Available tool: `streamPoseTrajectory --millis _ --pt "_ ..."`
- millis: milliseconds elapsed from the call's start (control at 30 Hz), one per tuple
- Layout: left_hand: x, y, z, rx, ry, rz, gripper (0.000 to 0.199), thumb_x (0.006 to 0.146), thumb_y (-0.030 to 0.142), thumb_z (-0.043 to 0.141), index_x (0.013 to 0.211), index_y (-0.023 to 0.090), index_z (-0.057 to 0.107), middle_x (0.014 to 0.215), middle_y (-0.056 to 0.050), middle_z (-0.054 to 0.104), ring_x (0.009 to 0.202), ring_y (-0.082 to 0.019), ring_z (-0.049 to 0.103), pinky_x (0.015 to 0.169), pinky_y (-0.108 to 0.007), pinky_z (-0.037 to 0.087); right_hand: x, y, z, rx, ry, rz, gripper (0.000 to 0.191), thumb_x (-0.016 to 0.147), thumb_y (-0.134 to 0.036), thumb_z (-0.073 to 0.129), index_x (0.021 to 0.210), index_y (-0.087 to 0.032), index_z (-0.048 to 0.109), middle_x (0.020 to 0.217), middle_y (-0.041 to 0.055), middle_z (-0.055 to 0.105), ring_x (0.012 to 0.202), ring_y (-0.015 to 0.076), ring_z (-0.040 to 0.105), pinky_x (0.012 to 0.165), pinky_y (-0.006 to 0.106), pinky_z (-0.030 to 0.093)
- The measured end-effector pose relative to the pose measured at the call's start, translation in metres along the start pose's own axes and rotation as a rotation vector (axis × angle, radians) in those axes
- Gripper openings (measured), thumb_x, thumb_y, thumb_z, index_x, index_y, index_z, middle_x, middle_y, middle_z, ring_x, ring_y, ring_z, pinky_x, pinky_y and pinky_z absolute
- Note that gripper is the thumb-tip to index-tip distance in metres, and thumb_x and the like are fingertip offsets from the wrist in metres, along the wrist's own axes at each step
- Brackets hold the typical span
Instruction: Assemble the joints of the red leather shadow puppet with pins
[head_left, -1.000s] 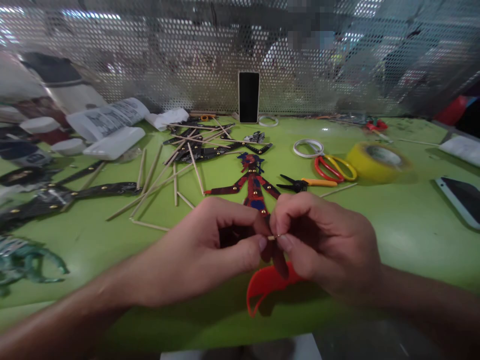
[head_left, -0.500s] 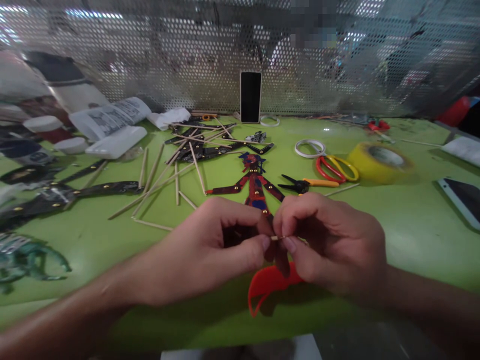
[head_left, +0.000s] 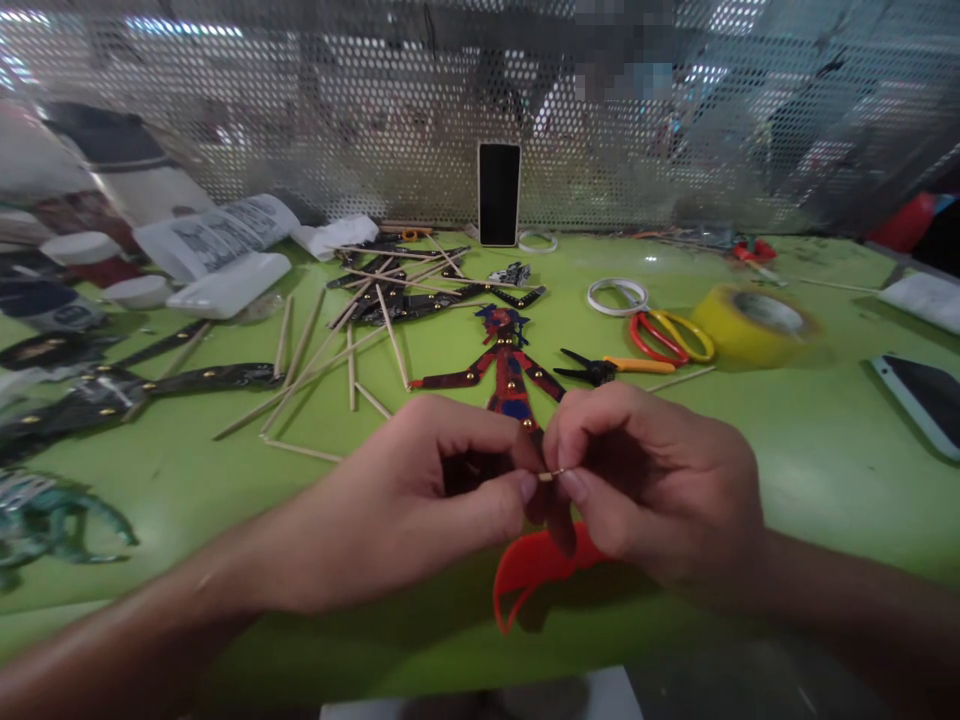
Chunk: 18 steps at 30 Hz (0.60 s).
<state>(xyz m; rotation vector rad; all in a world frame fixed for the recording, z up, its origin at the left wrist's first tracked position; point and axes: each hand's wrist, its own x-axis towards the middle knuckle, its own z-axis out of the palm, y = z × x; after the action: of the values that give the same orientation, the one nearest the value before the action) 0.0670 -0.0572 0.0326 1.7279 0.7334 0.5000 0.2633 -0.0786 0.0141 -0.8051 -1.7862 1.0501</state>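
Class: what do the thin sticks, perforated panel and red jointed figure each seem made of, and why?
Thin sticks: probably bare wood; matte, pale tan. Perforated panel: likely metal; grey sheen. Red jointed figure: perhaps painted card or plastic; flat pieces, patchy colour.

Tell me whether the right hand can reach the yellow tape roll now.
Likely yes: the yellow tape roll sits just beyond the right hand, nothing visible between, though that hand pinches a thin piece.
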Motion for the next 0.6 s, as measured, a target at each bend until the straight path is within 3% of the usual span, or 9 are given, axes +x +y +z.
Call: streamPoseTrajectory --millis 233,600 --pt "0.0007 0.0014 -0.0003 -0.015 0.001 -0.016 0.022 0.089 0.023 0.053 0.07 0.013 0.057 0.061 0.005 0.046 0.058 -0.006 0.039 0.051 -0.017 0.032 -0.0011 0.0 0.0 0.004 -0.005 0.013 0.013 0.081 -0.007 0.06 0.081 -0.019 0.056 0.066 -0.0043 0.052 0.057 0.0085 0.049 0.047 0.021 0.039" --pt "-0.0004 0.0013 0.0004 -0.035 0.013 -0.014 0.022 0.088 0.023 0.054 0.07 0.012 0.059 0.062 0.005 0.049 0.058 -0.005 0.041 0.051 -0.014 0.034 -0.0001 0.0017 -0.0009 -0.108 0.026 -0.13 0.016 0.077 -0.006 0.059 0.078 -0.02 0.053 0.069 -0.003 0.056 0.061 0.0102 0.054 0.052 0.023 0.043"
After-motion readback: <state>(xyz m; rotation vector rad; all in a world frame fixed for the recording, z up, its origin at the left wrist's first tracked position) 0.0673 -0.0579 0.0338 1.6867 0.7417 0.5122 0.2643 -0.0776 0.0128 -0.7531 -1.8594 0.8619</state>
